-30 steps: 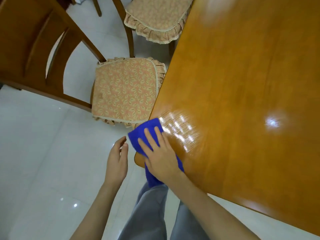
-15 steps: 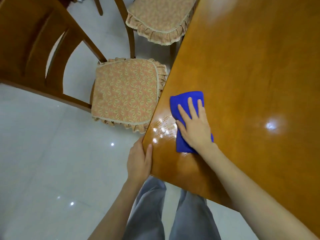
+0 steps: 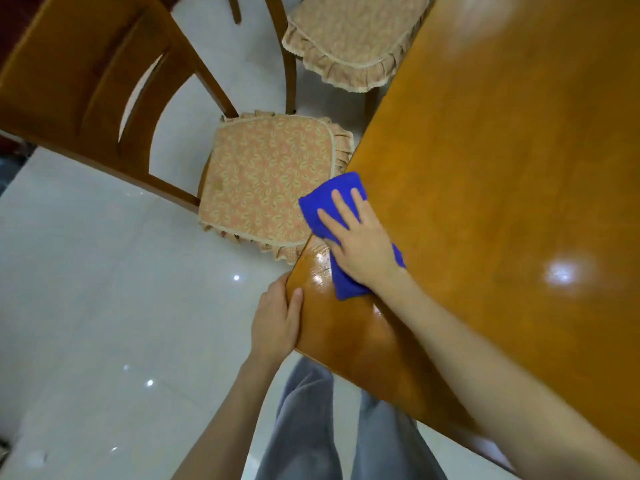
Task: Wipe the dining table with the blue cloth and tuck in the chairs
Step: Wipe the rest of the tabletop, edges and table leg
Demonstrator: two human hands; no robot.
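The blue cloth [image 3: 320, 204] lies at the left edge of the glossy wooden dining table [image 3: 502, 168], partly hanging past the edge. My right hand [image 3: 360, 240] presses flat on the cloth with fingers spread. My left hand [image 3: 277, 322] grips the table's near corner, thumb on top. A wet sheen shows on the wood between the two hands. A wooden chair with a patterned frilled cushion [image 3: 266, 181] stands pulled out to the left of the table, its seat edge just under the table's rim.
A second chair with the same cushion [image 3: 349, 36] stands farther along the table's left side, partly under it. The near chair's curved backrest [image 3: 90, 81] fills the upper left. A shiny white tile floor [image 3: 104, 323] lies below. My grey trouser legs are under the corner.
My right hand slid the cloth from the table's corner up onto the top, then back left to the edge. My left hand came in from the air and took hold of the corner.
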